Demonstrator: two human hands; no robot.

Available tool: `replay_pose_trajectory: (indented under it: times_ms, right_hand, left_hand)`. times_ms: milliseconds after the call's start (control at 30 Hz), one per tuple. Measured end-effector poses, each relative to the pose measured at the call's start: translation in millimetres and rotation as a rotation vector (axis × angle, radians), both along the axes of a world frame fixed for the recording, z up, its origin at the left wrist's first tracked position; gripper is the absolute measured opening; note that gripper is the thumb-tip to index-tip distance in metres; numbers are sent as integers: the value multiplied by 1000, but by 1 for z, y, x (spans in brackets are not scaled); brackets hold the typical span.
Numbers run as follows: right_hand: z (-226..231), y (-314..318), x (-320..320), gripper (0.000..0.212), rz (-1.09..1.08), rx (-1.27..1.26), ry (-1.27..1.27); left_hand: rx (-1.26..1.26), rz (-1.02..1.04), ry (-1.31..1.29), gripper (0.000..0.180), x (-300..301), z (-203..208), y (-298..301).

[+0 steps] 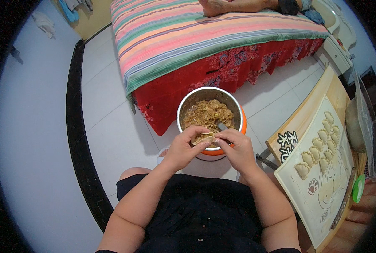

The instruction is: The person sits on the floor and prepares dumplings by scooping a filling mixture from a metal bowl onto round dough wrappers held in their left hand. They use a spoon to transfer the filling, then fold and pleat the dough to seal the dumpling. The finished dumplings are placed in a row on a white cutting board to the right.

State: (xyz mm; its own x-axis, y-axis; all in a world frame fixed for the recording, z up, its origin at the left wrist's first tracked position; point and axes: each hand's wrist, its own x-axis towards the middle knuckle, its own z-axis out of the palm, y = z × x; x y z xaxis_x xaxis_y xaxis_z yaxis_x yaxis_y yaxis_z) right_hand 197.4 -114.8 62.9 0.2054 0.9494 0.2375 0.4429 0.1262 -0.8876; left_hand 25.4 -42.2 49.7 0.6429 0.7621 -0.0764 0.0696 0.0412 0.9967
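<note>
Between my two hands is a dumpling, a pale wrapper folded around brown filling, held over the near rim of a steel pot. My left hand grips its left side with thumb and fingers. On the other side, my right hand pinches the wrapper's edge. Minced filling lies in the steel pot, with a metal utensil stuck into it. To my right, several finished dumplings with crimped edges sit in rows on a white board printed with a cartoon animal and paw marks.
The white board lies on a wooden table at right, with a rolling pin and a green-rimmed dish. A bed with a striped cover stands ahead; another person's leg rests on it. A wall runs along the left.
</note>
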Motion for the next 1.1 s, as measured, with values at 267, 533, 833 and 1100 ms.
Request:
replay_pose_trajectory:
  times_ms: [267,533,833,1100]
  right_hand:
    - [7,-4,-1,12,15,-68,-55]
    - [5,-3,0,12,28,-3,-119]
    - [3,-3,4,16,4,-65,-7]
    - [4,-1,6,23,124,66,-74]
  left_hand:
    - [345,-38,127,32,0,9,1]
    - [303,-36,184,34,2,14,-4]
    - [231,-85,55,28,-1,13,-2]
    - [201,-101,23,19,-1,14,-3]
